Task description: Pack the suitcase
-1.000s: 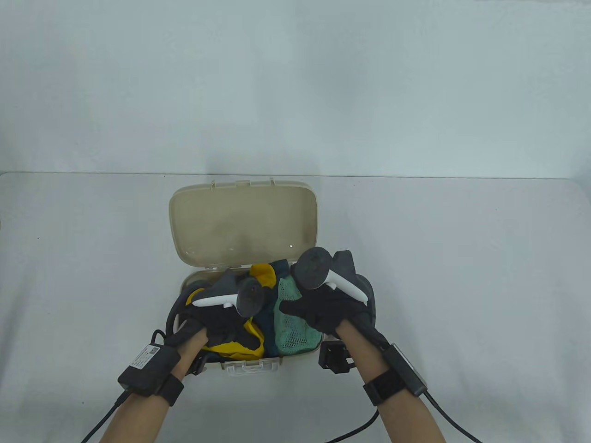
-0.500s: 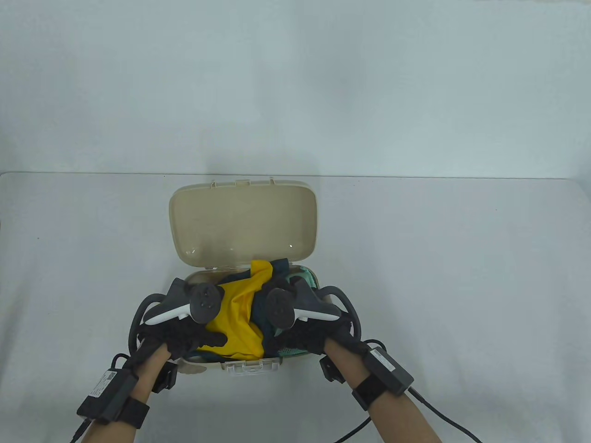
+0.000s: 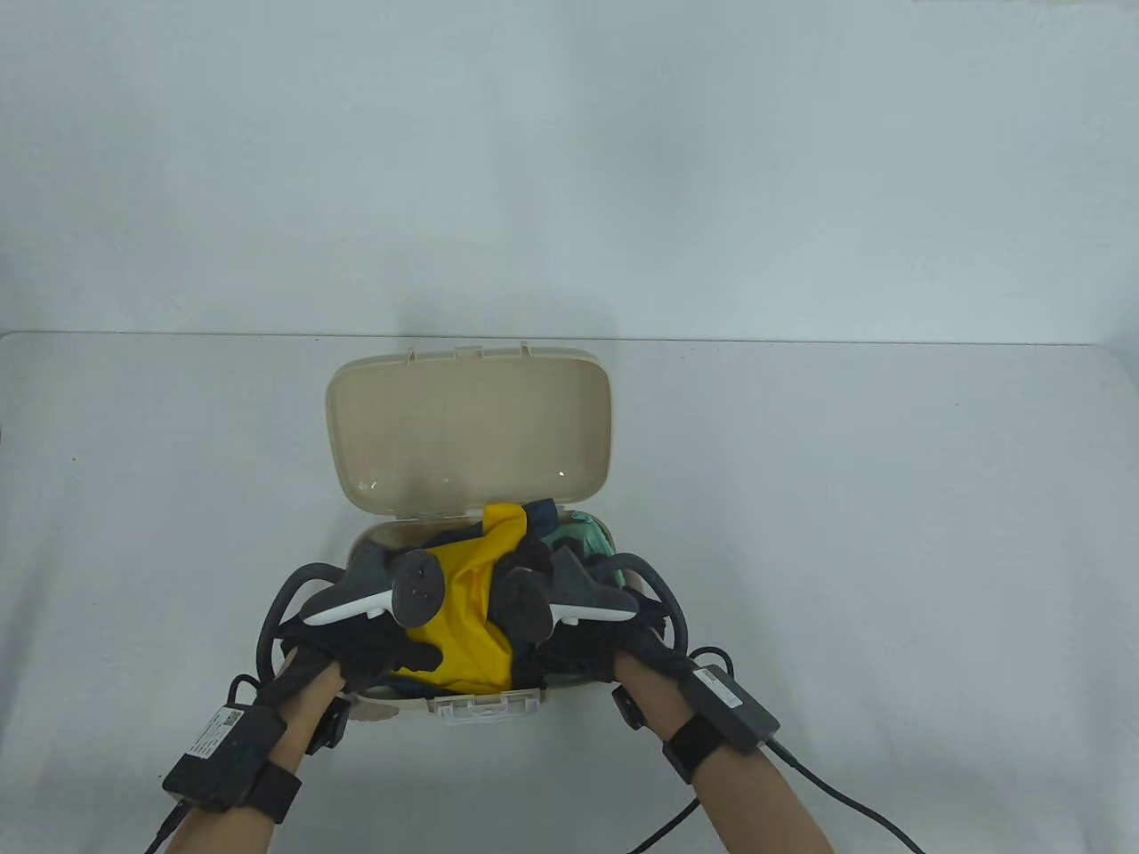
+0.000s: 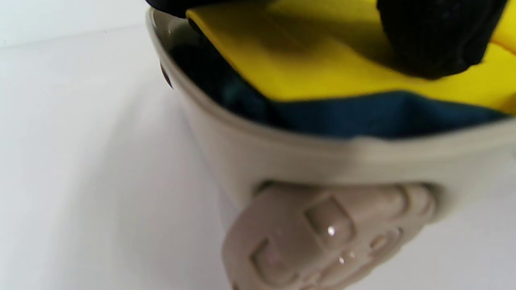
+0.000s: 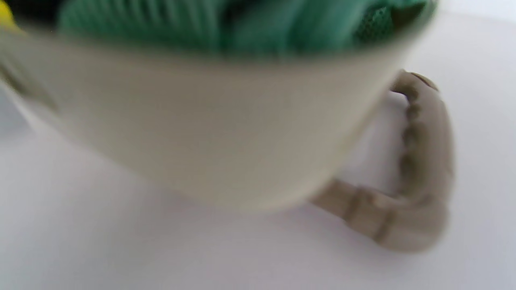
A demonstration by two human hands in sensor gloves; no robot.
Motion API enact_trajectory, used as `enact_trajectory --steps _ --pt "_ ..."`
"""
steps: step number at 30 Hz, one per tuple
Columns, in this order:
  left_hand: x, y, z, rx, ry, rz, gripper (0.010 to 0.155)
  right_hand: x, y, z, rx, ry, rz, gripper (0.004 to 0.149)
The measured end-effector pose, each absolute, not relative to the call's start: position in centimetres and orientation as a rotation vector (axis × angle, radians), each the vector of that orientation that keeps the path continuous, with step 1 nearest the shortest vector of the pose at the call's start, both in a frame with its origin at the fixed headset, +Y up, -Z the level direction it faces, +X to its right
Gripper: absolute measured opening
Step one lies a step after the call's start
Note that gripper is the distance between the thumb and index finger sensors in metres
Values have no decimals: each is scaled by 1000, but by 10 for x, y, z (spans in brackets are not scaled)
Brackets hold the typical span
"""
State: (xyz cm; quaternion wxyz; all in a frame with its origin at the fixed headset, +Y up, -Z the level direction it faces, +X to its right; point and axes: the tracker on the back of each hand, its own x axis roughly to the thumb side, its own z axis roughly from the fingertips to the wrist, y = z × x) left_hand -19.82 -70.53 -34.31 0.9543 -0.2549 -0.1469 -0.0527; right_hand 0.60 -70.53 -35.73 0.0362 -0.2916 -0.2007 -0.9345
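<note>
Both grips are working inside the open suitcase (image 3: 391,538). Left hand (image 3: 369,645) is resting palm-down on the yellow garment (image 3: 463,614) at the near left of the case; its thumb is lying across the fabric, and in the left wrist view one gloved finger (image 4: 435,36) is pressing onto the yellow cloth. Whether that hand is actually pinching the fabric I cannot tell. Right hand (image 3: 578,649) is sitting over the near right part of the case, on top of the clothes, with its fingers hidden under the tracker, so its grip state cannot be told either.

Beige and hard-shelled, the suitcase is sitting on the white counter (image 3: 890,534), near its front edge and about midway across. Its lid (image 3: 467,431) is standing open at the far side, leaning back. Inside, the yellow garment is lying on top in the middle, a dark blue garment (image 4: 363,117) is showing beneath it along the near rim, and a green mesh garment (image 5: 250,24) is filling the right side up to the rim. A clasp (image 3: 485,707) is sticking out from the near wall between the two wrists. In the wrist views a moulded beige handle (image 5: 419,193) is showing at the right end wall and a similar ribbed piece (image 4: 322,237) at the left.
</note>
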Motion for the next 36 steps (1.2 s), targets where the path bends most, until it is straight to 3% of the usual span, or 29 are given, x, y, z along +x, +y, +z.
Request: enact_trajectory --steps 2,6,10,17,24,27,30,33,36 --pt "-200 -698 -343 -504 -302 -93 101 15 -686 -363 -935 -587 -3048 100" --pt "-208 -693 -342 -467 -293 -85 100 38 -669 -373 -879 -450 -3221 99" --pt "-213 -703 -345 -504 -286 -42 100 44 -686 -372 -882 -524 -3221 105" --pt "-213 -709 -346 -496 -291 -40 101 15 -724 -367 -944 -642 -3206 107" --pt "-213 -713 -345 -476 -298 -43 101 13 -741 -370 -951 -811 -3428 107" --pt "-211 -713 -345 -475 -301 -51 101 15 -743 -371 -935 -749 -3401 106" --pt "-212 -712 -346 -474 -304 -55 101 16 -737 -372 -943 -787 -3423 106" --pt "-214 -702 -344 -465 -309 -66 100 20 -712 -377 -988 -867 -3366 104" --pt "-216 -690 -341 -436 -308 -140 99 28 -677 -377 -1016 -635 -3328 101"
